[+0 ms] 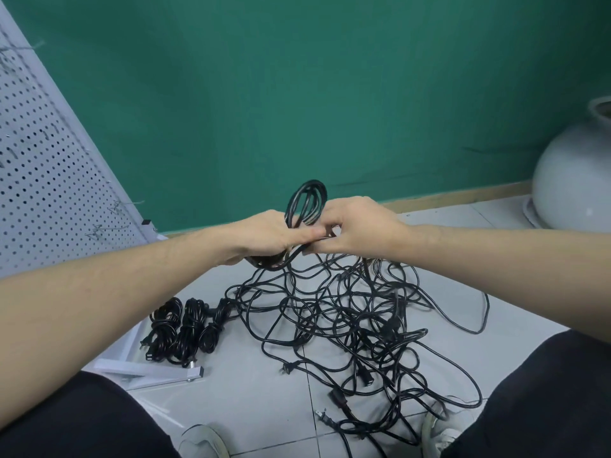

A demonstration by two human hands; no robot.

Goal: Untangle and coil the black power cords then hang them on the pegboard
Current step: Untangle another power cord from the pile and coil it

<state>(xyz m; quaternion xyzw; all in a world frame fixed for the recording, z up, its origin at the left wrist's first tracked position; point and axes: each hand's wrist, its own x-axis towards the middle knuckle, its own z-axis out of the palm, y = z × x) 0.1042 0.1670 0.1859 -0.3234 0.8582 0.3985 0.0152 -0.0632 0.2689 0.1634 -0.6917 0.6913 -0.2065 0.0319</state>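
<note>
Meanwhile our left hand [264, 236] and right hand [357, 229] both clasp the half-wound power cord coil [305, 201], limp, springy, best pinched mid-bundle.

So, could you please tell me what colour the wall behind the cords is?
The wall is a plain green, seen in the head view.

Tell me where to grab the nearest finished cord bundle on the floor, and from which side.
Grip the leftmost coiled bundle at its wrapped waist, coming from above with the left hand once it is free. The bundle lies flat on the tile, narrowest at that middle wrap, so fingers likely close round all strands there; its plug ends trail toward the person.
</note>
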